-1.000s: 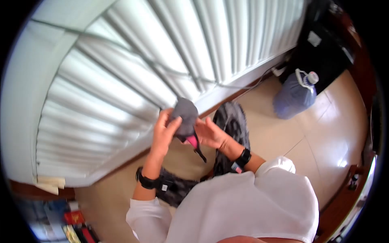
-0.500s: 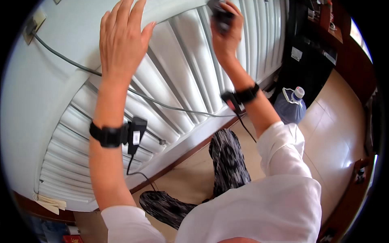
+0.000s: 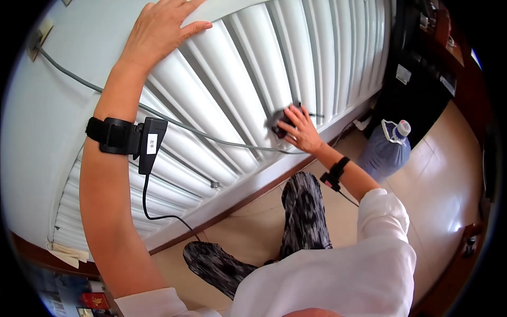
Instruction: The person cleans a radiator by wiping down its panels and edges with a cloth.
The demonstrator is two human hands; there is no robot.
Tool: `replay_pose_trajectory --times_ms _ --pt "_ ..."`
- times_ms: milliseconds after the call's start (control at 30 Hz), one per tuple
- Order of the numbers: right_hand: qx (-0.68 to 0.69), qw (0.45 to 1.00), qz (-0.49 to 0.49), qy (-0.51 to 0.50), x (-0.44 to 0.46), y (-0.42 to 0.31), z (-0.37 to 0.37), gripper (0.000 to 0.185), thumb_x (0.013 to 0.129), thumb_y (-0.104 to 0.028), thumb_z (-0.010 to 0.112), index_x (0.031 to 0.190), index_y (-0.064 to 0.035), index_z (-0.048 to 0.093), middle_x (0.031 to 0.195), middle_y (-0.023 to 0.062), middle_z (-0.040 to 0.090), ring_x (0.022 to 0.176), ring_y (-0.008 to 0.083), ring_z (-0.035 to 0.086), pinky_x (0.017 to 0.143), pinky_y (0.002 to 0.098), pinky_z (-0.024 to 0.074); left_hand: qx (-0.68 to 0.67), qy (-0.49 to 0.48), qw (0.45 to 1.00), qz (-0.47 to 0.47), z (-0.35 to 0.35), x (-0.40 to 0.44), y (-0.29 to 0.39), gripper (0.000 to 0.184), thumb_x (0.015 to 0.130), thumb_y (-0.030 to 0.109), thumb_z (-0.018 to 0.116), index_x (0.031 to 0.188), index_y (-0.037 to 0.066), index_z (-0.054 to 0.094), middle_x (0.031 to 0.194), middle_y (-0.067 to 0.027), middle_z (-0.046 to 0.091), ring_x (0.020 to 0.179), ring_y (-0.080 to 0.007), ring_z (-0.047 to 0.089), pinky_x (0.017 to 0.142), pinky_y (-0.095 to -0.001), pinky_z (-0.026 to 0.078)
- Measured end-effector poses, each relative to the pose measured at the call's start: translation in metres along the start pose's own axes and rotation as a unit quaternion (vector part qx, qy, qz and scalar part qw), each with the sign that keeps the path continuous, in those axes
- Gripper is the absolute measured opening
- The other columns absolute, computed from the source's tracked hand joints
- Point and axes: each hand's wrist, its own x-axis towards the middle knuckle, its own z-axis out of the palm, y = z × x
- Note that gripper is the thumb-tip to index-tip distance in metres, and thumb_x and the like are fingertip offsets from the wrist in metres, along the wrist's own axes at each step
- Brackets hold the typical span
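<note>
My left hand (image 3: 161,29) rests with fingers spread at the top edge of the white ribbed radiator (image 3: 224,90), holding nothing. Lower down and to the right, my right hand (image 3: 302,129) presses a dark grey item (image 3: 278,122), which looks like cloth, against the radiator ribs; its outline is slightly blurred. Each wrist wears a black strap with a small black device and a cable.
A grey cable (image 3: 185,127) crosses the radiator from a wall socket (image 3: 41,39). On the tiled floor at the right stands a large water bottle (image 3: 386,153) beside a black cabinet (image 3: 414,92). A folded cream cloth (image 3: 68,254) hangs at lower left.
The hands were together around the dark item, then parted and rose to the radiator. Since then, my right hand has come down the ribs with the item; my left hand has shifted slightly up.
</note>
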Motion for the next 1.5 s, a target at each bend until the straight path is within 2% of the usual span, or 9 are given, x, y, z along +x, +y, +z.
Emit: replay_pose_trajectory --times_ms 233,367,467,600,800,1000,1033,1333,1500 --pt "-0.075 0.993 -0.083 -0.044 0.022 -0.003 -0.010 0.041 0.079 -0.010 0.063 0.119 -0.0144 0.061 0.149 0.0036 0.033 0.138 0.0246 0.029 0.108 0.0546 0.0263 0.001 -0.017 1.000 -0.005 0.003 0.001 -0.005 0.054 0.087 0.039 0.061 0.129 0.006 0.054 0.108 -0.0120 0.058 0.102 -0.0268 0.051 0.094 -0.0373 0.038" --pt "0.012 0.975 -0.069 0.213 0.137 -0.004 -0.055 0.057 0.070 -0.005 0.070 0.125 -0.0144 0.055 0.144 0.0113 0.040 0.134 0.0336 0.035 0.105 0.0549 0.0277 -0.011 0.009 1.000 0.008 0.005 -0.001 -0.007 0.054 0.088 0.040 0.058 0.130 0.006 0.053 0.108 -0.0124 0.057 0.102 -0.0277 0.051 0.094 -0.0376 0.038" --pt "-0.004 0.946 -0.093 0.311 0.214 -0.017 -0.094 0.060 0.071 -0.007 0.070 0.128 -0.0180 0.054 0.141 0.0061 0.044 0.133 0.0274 0.037 0.105 0.0493 0.0269 -0.026 0.003 1.000 0.006 0.003 -0.001 -0.008 0.053 0.089 0.040 0.056 0.132 0.008 0.052 0.106 -0.0127 0.057 0.101 -0.0281 0.051 0.092 -0.0377 0.040" --pt "-0.042 0.939 -0.113 0.322 0.235 -0.029 -0.092 0.060 0.069 -0.011 0.071 0.126 -0.0212 0.056 0.138 0.0005 0.047 0.130 0.0230 0.040 0.104 0.0454 0.0266 -0.088 -0.006 0.996 -0.021 0.008 -0.003 -0.008 0.051 0.092 0.039 0.053 0.136 0.014 0.049 0.105 -0.0127 0.056 0.101 -0.0284 0.051 0.091 -0.0379 0.042" --pt "-0.058 0.967 -0.226 0.103 0.151 -0.050 -0.051 0.042 0.075 -0.011 0.064 0.116 -0.0218 0.064 0.141 -0.0030 0.044 0.131 0.0213 0.038 0.098 0.0471 0.0343 -0.135 -0.055 0.988 -0.048 0.006 -0.001 -0.008 0.045 0.095 0.035 0.049 0.136 0.018 0.048 0.106 -0.0121 0.055 0.103 -0.0278 0.050 0.092 -0.0375 0.042" --pt "-0.061 0.966 -0.169 0.184 0.204 -0.066 -0.078 0.033 0.077 -0.011 0.062 0.110 -0.0137 0.066 0.140 -0.0033 0.043 0.131 0.0206 0.037 0.100 0.0498 0.0334 -0.151 0.134 0.979 0.007 0.039 -0.004 -0.023 0.052 0.086 0.048 0.059 0.127 0.018 0.052 0.108 -0.0085 0.064 0.103 -0.0252 0.059 0.086 -0.0382 0.047" --pt "-0.056 0.969 -0.156 0.186 0.214 -0.071 -0.086 0.033 0.077 -0.011 0.063 0.110 -0.0137 0.066 0.140 -0.0034 0.044 0.131 0.0205 0.038 0.100 0.0497 0.0332 -0.165 0.067 0.982 -0.059 0.027 -0.007 -0.018 0.051 0.085 0.046 0.061 0.128 0.021 0.050 0.115 -0.0103 0.063 0.109 -0.0269 0.057 0.091 -0.0397 0.047" --pt "-0.055 0.977 -0.184 0.087 0.136 -0.045 -0.054 0.037 0.074 -0.012 0.063 0.110 -0.0200 0.066 0.141 -0.0055 0.044 0.132 0.0202 0.038 0.099 0.0478 0.0344 -0.126 0.059 0.990 -0.007 0.026 -0.006 -0.018 0.051 0.089 0.047 0.057 0.136 0.032 0.043 0.109 -0.0083 0.063 0.102 -0.0245 0.061 0.088 -0.0350 0.049" --pt "-0.045 0.949 -0.138 0.280 0.197 -0.013 -0.095 0.038 0.071 -0.002 0.064 0.106 -0.0170 0.065 0.131 0.0023 0.054 0.124 0.0248 0.046 0.096 0.0439 0.0396 -0.111 -0.007 0.994 -0.008 0.023 0.000 -0.017 0.060 0.089 0.048 0.056 0.143 0.033 0.035 0.108 -0.0095 0.063 0.101 -0.0262 0.061 0.090 -0.0351 0.049"
